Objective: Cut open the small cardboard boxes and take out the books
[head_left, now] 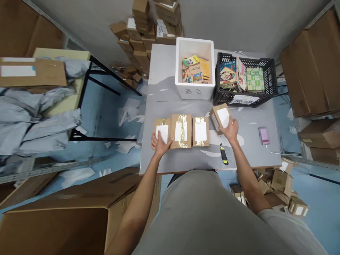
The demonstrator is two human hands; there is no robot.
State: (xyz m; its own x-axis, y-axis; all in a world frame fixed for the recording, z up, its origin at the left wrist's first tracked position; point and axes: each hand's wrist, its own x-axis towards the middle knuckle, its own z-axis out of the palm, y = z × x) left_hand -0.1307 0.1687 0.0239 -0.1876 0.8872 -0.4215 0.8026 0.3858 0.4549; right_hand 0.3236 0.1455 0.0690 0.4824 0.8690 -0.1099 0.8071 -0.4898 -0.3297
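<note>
Three taped cardboard boxes with white labels stand in a row on the grey table (180, 161): a left box (162, 128), a larger middle box (181, 131) and a narrower box (200, 131). My left hand (160, 144) lies over the near end of the left box with its fingers spread, the thumb reaching to the middle box. To the right of the row, my right hand (231, 130) grips a fourth cardboard box (215, 118), which sits at an angle. Near the table's front edge lies a black and yellow box cutter (224, 154).
A white foam bin (195, 92) and a black plastic crate (247, 99), both with books inside, stand at the back. A phone (264, 136) with a cable lies at the right. Cardboard boxes (142, 46) pile up behind the table; a large open carton (58, 226) stands at lower left.
</note>
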